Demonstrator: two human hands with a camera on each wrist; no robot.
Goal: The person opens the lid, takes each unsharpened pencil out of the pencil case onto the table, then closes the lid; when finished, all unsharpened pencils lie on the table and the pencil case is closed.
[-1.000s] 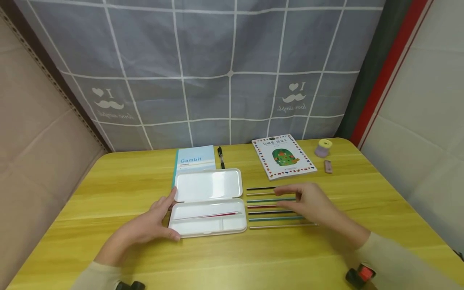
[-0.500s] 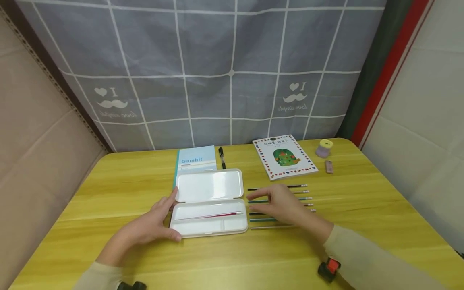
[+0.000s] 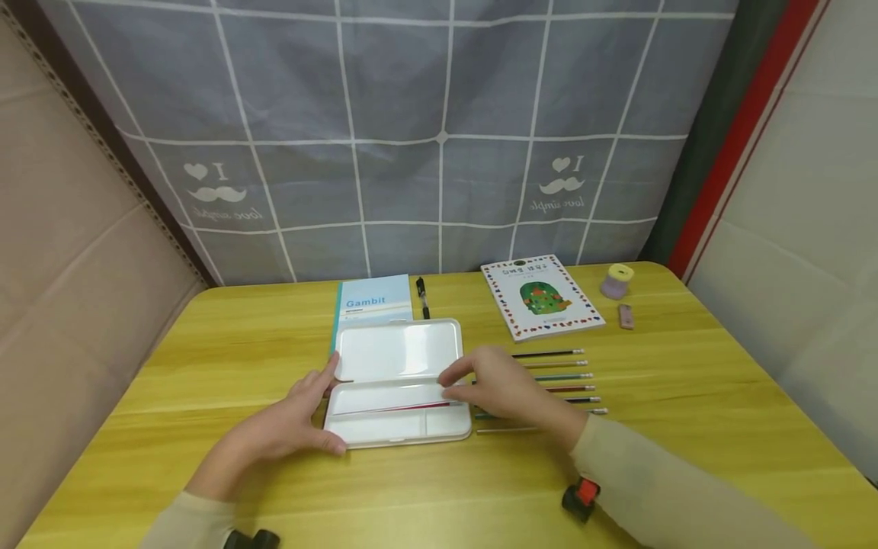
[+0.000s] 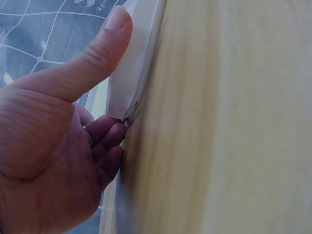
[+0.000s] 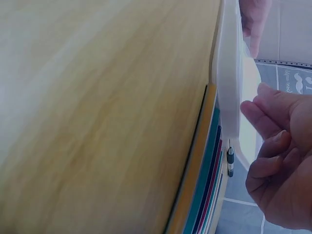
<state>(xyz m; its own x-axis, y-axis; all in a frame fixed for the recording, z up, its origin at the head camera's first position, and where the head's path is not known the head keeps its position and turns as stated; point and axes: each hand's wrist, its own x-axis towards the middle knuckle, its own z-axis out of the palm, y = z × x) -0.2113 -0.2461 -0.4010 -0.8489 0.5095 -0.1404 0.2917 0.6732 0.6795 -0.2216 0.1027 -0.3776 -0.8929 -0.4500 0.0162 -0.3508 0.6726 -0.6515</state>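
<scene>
An open white pencil case [image 3: 377, 431] lies on the table, lid folded back, with a slim red pencil [image 3: 421, 407] in its tray. My left hand [image 3: 291, 423] grips the case's left end, thumb at the front corner and fingers by the hinge side; in the left wrist view the fingertips [image 4: 114, 131] curl at its edge. Over the right end of the case is my right hand [image 3: 504, 389], thumb and index slightly apart near the pencil's end. Nothing shows between the fingertips [image 5: 249, 111] in the right wrist view. Several pencils [image 3: 565, 376] lie in a row beneath that hand and wrist.
Behind the case lie a Gambit notebook [image 3: 376, 293], partly under the lid, and a black pen [image 3: 422, 297]. A picture booklet [image 3: 542, 297], a yellow-and-purple round container [image 3: 616, 280] and a small pink eraser [image 3: 626, 316] are at the back right. A grey curtain [image 3: 391, 183] hangs behind.
My right hand has moved left from over the row of pencils to the right end of the case, thumb and index drawing closer. My left hand has stayed on the case.
</scene>
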